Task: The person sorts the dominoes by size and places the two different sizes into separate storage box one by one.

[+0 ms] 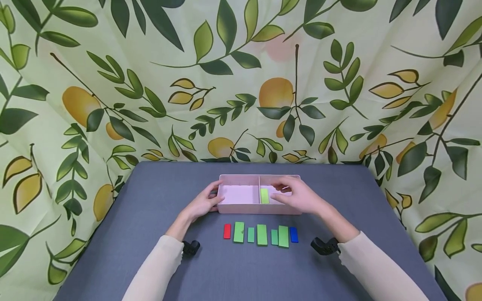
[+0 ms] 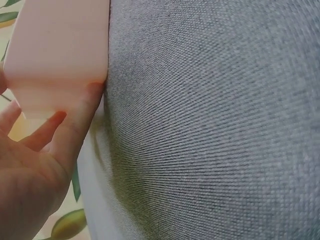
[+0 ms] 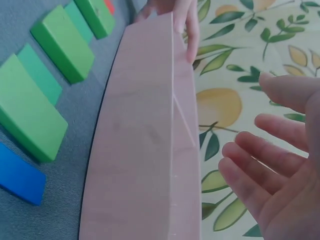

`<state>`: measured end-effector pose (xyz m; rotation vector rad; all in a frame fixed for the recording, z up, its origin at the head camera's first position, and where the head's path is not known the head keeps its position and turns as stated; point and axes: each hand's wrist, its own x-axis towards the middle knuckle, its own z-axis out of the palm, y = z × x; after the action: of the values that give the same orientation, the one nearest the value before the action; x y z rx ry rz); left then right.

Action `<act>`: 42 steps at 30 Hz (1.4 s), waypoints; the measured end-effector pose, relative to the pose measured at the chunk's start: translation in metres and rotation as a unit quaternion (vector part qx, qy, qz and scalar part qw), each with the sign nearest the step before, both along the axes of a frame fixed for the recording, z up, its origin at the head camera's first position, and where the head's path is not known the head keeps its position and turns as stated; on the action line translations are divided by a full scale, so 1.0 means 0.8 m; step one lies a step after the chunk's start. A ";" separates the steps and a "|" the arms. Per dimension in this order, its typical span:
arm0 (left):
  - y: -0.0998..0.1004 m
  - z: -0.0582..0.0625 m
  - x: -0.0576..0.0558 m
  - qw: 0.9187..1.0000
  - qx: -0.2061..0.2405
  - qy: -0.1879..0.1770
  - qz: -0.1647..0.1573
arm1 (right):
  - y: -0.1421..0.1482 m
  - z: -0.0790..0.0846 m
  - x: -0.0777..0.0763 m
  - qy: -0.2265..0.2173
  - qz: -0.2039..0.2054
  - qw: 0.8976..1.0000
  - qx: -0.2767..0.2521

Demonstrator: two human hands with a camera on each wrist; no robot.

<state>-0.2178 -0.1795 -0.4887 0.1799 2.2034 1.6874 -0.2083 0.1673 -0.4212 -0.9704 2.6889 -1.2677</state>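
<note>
A pink two-compartment box [image 1: 241, 209] lies lengthwise on the table. My left hand [image 1: 201, 204] grips its left end, the thumb at the near corner and the fingers toward the far corner; the left wrist view shows this hand [image 2: 55, 145] against the end wall [image 2: 60, 55]. Over the right compartment hovers my right hand [image 1: 297, 194], its fingers loosely bent and apart. In the right wrist view nothing is between the fingers of that hand [image 3: 275, 165]. A light green block [image 1: 265, 196] stands in the right compartment against the divider [image 1: 259, 190].
In front of the box runs a row of blocks: a red one [image 1: 227, 231], several green ones of two sizes, such as a larger one [image 1: 262, 235] and a smaller one [image 1: 250, 235], and a blue one [image 1: 294, 234]. A leaf-patterned cloth [image 1: 233, 83] hangs behind the table [image 1: 150, 200].
</note>
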 end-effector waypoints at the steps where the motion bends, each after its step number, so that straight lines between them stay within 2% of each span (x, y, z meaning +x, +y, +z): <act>1: 0.000 0.001 0.000 1.000 0.001 -0.001 0.000 | 0.001 0.001 0.004 0.007 -0.002 1.000 0.002; 7: -0.001 0.005 -0.001 1.000 -0.003 -0.002 -0.002 | 0.007 0.002 0.029 0.042 -0.029 0.998 0.029; 13: -0.001 0.007 -0.002 1.000 -0.002 -0.005 0.000 | 0.011 -0.003 0.053 0.042 -0.046 0.997 0.039; 22: 0.000 0.003 -0.003 1.000 -0.009 -0.008 -0.002 | 0.019 -0.027 0.082 0.060 -0.060 0.993 0.084; 29: 0.001 0.002 -0.002 1.000 -0.006 -0.010 -0.002 | 0.019 -0.052 0.096 0.096 -0.059 0.986 0.125; 37: 0.001 0.001 -0.004 1.000 -0.007 -0.010 -0.004 | 0.018 -0.081 0.102 0.152 -0.044 0.972 0.175; 42: 0.001 0.002 -0.002 1.000 -0.006 -0.010 -0.002 | 0.016 -0.093 0.104 0.160 -0.033 0.965 0.203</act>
<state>-0.2196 -0.1787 -0.4874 0.1644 2.1966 1.6660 -0.1251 0.1800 -0.4960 -1.1093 3.0623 -0.5556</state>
